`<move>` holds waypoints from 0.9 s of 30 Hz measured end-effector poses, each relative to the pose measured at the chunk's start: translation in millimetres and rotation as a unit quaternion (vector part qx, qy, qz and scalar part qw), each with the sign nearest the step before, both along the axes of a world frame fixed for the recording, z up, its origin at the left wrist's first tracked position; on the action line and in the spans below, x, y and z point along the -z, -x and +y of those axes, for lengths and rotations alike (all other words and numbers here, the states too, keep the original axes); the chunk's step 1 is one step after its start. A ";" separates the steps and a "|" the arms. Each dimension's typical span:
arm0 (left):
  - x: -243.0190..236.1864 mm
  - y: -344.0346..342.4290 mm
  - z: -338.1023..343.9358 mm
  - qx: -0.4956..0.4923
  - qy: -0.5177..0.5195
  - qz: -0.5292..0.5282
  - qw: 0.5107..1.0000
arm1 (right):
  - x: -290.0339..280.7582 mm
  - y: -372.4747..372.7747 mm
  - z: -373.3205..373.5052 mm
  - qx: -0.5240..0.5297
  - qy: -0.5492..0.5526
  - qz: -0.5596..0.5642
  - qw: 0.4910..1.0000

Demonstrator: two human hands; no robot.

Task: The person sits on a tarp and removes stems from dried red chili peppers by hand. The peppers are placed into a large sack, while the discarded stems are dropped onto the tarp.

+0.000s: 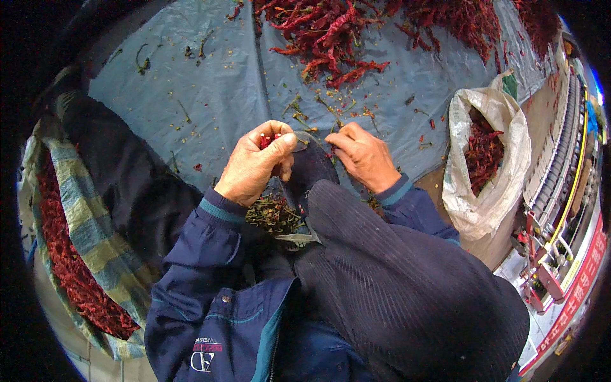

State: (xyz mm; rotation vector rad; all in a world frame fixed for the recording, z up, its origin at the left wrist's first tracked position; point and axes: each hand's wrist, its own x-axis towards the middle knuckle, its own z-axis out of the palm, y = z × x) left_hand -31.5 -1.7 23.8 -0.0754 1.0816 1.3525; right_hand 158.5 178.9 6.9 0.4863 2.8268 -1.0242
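Red pepper mostly hidden inside left hand, pepper pile cut off above

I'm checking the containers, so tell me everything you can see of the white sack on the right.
The white sack looks like thin, creased plastic, with a green patch at its far edge. Its mouth gapes open, showing dark red dried chillies; their depth is hidden. It sits right of the right hand, by the edge of the blue sheet; neither hand touches it.
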 end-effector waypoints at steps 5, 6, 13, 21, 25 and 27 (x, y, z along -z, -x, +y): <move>-0.8 -4.8 -5.1 0.002 0.036 0.025 0.999 | -5.9 13.6 4.1 0.060 0.065 0.120 0.989; 0.1 -9.2 -4.2 0.007 0.039 0.041 0.998 | -9.1 11.8 -0.3 0.148 0.202 0.060 0.966; 3.3 -32.8 16.6 0.015 0.067 0.070 0.995 | -39.3 28.6 -30.4 0.229 0.425 -0.031 0.875; 15.0 -21.8 7.9 -0.139 0.004 -0.164 0.977 | -42.9 21.4 -23.8 0.228 0.408 -0.092 0.879; 17.2 -20.0 4.3 -0.149 -0.010 -0.197 0.969 | -33.6 12.2 -13.8 0.195 0.306 -0.051 0.930; 18.4 -20.1 3.6 -0.149 -0.009 -0.200 0.968 | -32.8 11.9 -9.3 0.184 0.267 -0.035 0.945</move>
